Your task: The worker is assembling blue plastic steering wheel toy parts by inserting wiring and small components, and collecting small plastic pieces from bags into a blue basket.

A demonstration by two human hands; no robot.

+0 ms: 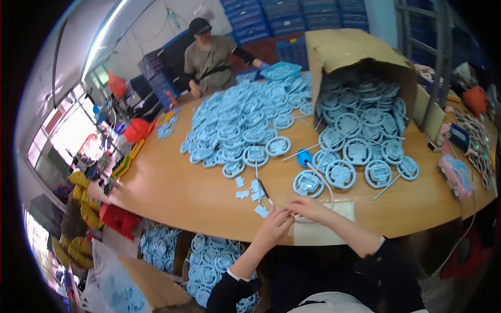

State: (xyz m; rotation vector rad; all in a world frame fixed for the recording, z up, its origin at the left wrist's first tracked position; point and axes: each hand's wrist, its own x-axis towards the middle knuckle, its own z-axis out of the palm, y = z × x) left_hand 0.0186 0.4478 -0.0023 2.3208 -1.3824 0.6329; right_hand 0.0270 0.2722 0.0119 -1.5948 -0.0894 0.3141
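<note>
Both hands, left hand (275,223) and right hand (309,207), are meeting at the table (172,188) edge, fingertips pinching one small blue part (261,211) (too small to identify), keeping the wheels (334,175) close.

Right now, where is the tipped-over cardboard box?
In the head view, the cardboard box lies on its side at the far right of the wooden table, spilling light blue plastic wheel parts toward the person's hands.

Smooth, matt light-blue plastic wheel-shaped parts (340,173) on a smooth, faintly glossy wooden desk (172,188); matt brown cardboard box (344,49), rough at its torn edges; flat white paper sheet (318,229).
</note>
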